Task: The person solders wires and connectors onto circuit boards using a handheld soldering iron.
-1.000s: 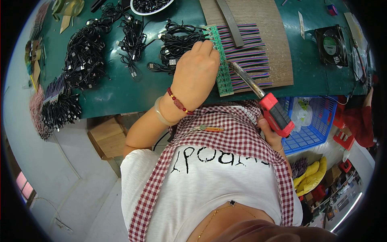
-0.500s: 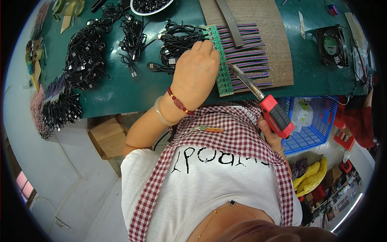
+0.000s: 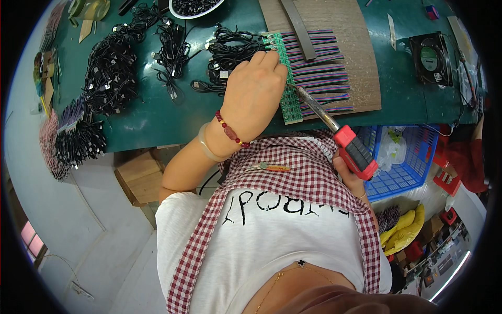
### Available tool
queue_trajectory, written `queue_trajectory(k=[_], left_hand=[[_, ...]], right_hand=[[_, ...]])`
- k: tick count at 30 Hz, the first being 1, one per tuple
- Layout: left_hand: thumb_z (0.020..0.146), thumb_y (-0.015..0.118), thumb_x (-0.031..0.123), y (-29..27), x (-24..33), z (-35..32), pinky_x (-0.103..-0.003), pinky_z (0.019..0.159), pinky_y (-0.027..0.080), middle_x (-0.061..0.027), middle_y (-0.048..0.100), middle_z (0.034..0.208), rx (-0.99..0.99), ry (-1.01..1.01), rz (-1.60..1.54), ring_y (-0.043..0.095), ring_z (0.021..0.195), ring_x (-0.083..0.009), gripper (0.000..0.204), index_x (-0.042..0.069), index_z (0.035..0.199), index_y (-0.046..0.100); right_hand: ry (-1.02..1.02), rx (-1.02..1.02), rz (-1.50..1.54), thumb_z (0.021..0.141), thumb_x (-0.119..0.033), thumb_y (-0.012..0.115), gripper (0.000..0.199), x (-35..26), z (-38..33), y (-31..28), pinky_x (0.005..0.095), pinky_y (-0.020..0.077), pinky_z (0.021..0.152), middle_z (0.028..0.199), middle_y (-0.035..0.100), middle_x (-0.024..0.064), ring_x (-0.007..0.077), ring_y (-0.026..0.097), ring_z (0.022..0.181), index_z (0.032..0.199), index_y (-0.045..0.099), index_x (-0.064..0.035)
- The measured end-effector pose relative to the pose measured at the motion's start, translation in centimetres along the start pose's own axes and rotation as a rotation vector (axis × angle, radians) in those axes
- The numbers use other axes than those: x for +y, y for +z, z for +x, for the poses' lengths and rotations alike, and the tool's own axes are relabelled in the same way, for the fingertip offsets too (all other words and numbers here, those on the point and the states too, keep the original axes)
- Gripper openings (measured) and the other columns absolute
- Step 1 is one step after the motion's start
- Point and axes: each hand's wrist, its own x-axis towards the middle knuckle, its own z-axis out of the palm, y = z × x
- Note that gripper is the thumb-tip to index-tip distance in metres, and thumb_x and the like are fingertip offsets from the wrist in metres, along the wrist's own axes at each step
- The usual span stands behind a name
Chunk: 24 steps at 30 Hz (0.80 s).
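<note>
Dark green work table (image 3: 157,112) spans 9 to 3 o'clock; grey floor and brown cardboard box (image 3: 137,177) at 8 o'clock; bundles of black cables (image 3: 107,78) at 10 o'clock. Left hand (image 3: 253,97), fingers (image 3: 266,57) pressed together, tips resting on long green circuit strip (image 3: 286,83) with striped ribbon wires (image 3: 321,70) on brown wooden board (image 3: 334,31), 12 o'clock. Right hand (image 3: 350,175), fingers wrapped round red-handled soldering iron (image 3: 340,136), tip touching strip. Blue plastic basket (image 3: 410,162) at 3 o'clock; black square fan (image 3: 431,52) at 2 o'clock.
</note>
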Motion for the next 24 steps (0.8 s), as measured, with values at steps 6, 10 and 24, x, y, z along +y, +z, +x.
queue_trajectory(k=[6,10,24], left_hand=[[0.072,0.064,0.007,0.0,0.0,0.0,-0.034,0.068,0.046,-0.007,0.052,0.08,0.009,0.003,0.006,0.053,0.08,-0.0234,0.008,0.004,0.075,0.058],[0.072,0.064,0.007,0.1,0.0,0.0,-0.034,0.068,0.046,-0.0075,0.052,0.08,0.006,0.003,0.002,0.053,0.08,-0.0236,0.007,0.003,0.075,0.058],[0.073,0.062,0.008,0.3,-0.1,-0.1,-0.034,0.067,0.046,-0.0077,0.052,0.079,0.047,0.013,-0.009,0.054,0.079,-0.0238,0.007,0.002,0.074,0.058]], right_hand=[[0.063,0.094,0.198,0.074,-0.011,0.069,0.013,-0.3,-0.3,0.2,0.031,0.0431,0.057,0.076,0.056,0.0087,0.0213,0.055,0.064,0.081,0.061,-0.0027],[0.073,0.097,0.175,0.076,-0.011,0.068,0.012,0.1,-0.5,0.1,0.0307,0.0431,0.058,0.076,0.057,0.0087,0.0209,0.055,0.065,0.08,0.061,-0.0028],[0.05,0.082,0.125,0.074,-0.013,0.07,0.016,0.5,-0.4,0.0,0.031,0.0442,0.058,0.076,0.057,0.0077,0.0208,0.056,0.063,0.082,0.061,-0.0025]])
